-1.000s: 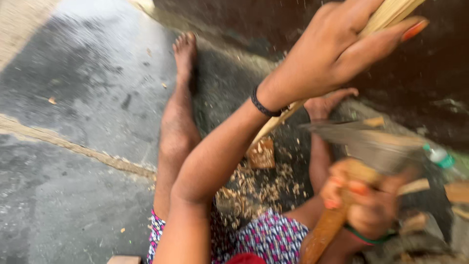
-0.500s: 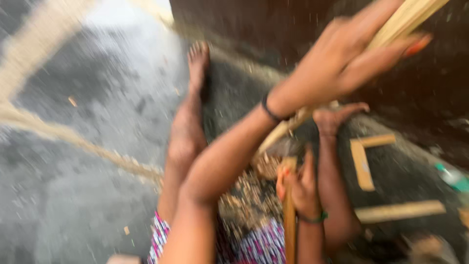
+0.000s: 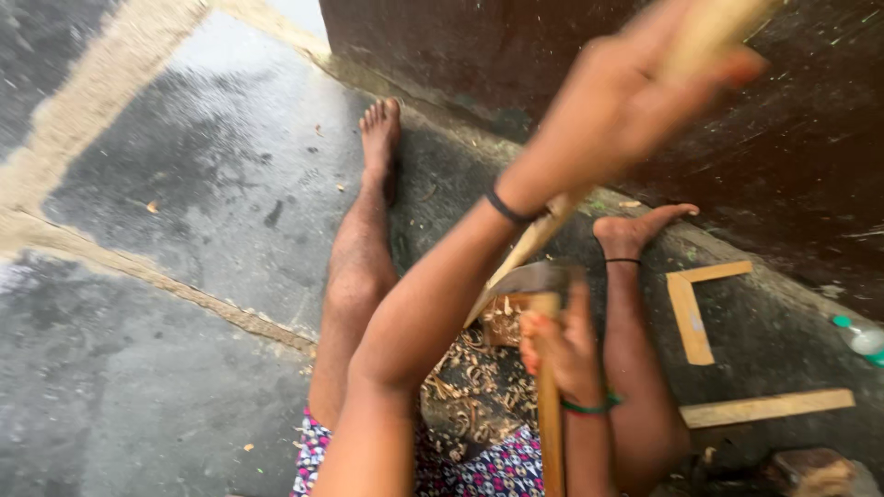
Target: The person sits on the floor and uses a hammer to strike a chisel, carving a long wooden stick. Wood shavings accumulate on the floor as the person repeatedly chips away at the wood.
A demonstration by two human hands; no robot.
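Note:
I sit on the floor with legs stretched out. My left hand [image 3: 635, 101] is raised and blurred, gripping the upper end of a long pale wooden stick [image 3: 529, 244] that slants down between my legs. My right hand [image 3: 562, 345] grips the wooden handle [image 3: 550, 414] of a hatchet whose metal blade [image 3: 525, 276] meets the lower part of the stick. The stick's lower end rests on a small wood block [image 3: 502, 322]. Wood shavings [image 3: 474, 387] are heaped on the floor around the block.
A dark brown wall [image 3: 516, 55] runs close behind my feet. Flat wooden slats [image 3: 691, 308] lie on the concrete to the right, another slat [image 3: 769, 408] nearer me. A bottle with a green cap [image 3: 856, 336] lies at the right edge. Grey concrete floor [image 3: 184, 212] spreads left.
My right hand has brought the hatchet down from the right onto the lower part of the stick. My left hand keeps holding the stick's top, shifting slightly.

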